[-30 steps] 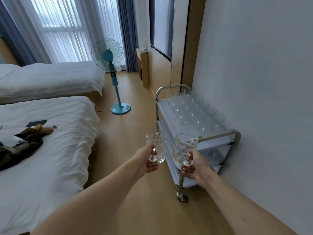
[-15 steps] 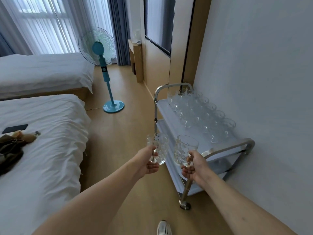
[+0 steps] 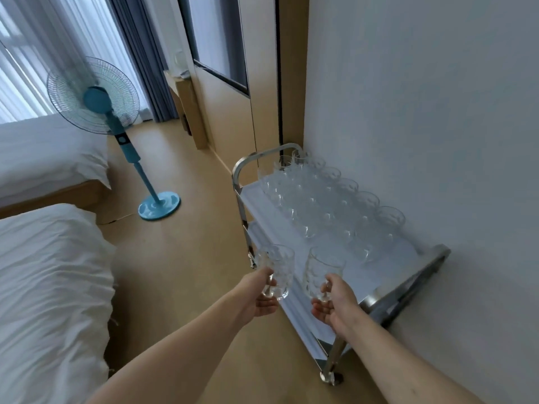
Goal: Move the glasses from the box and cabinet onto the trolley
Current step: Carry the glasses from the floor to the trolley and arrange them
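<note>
Gripping one glass each, the left hand (image 3: 258, 298) and right hand (image 3: 335, 301) hover at the trolley's (image 3: 414, 275) bare near edge; left glass (image 3: 277, 272), right glass (image 3: 319, 275).

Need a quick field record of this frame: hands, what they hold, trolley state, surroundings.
left hand: grips left glass, upright
right hand: grips right glass, upright
trolley: against the wall, top shelf holds rows of glasses
free shelf space: near end of the top shelf, by the hands
carried glasses: not yet set down
surroundings: blue fan, bed
</note>
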`<state>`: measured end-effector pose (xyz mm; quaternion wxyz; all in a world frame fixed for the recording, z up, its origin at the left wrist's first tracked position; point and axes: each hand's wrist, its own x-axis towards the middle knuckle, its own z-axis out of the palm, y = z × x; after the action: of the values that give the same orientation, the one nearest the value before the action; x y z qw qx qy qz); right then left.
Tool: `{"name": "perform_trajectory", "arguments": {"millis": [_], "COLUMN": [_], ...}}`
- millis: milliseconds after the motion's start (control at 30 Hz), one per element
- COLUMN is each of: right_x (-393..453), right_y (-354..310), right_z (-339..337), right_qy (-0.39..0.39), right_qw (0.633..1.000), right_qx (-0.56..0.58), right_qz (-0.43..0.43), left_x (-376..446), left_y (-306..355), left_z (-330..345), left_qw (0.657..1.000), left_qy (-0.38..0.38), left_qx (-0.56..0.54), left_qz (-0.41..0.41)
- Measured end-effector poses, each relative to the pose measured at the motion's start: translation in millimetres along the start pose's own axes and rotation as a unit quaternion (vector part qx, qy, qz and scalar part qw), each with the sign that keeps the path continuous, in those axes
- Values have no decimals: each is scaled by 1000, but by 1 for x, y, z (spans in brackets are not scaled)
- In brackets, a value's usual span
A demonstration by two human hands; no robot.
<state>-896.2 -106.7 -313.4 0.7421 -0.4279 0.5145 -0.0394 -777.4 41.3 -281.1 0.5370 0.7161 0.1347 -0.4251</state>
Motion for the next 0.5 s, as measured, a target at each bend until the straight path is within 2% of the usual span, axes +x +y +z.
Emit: {"name": "perform_trajectory", "arguments": {"millis": [500], "right_x": [73], "right_y": [-13], "right_z": [1], "right_qy": [121], "right_qw": [988], "right_qx": [92], "right_qz": [40], "left_x": [97], "left_y": [55], "left_z": [56], "left_qw": [985], "left_qy": [-151], "left_qx": [31], "left_qz": [-74]}}
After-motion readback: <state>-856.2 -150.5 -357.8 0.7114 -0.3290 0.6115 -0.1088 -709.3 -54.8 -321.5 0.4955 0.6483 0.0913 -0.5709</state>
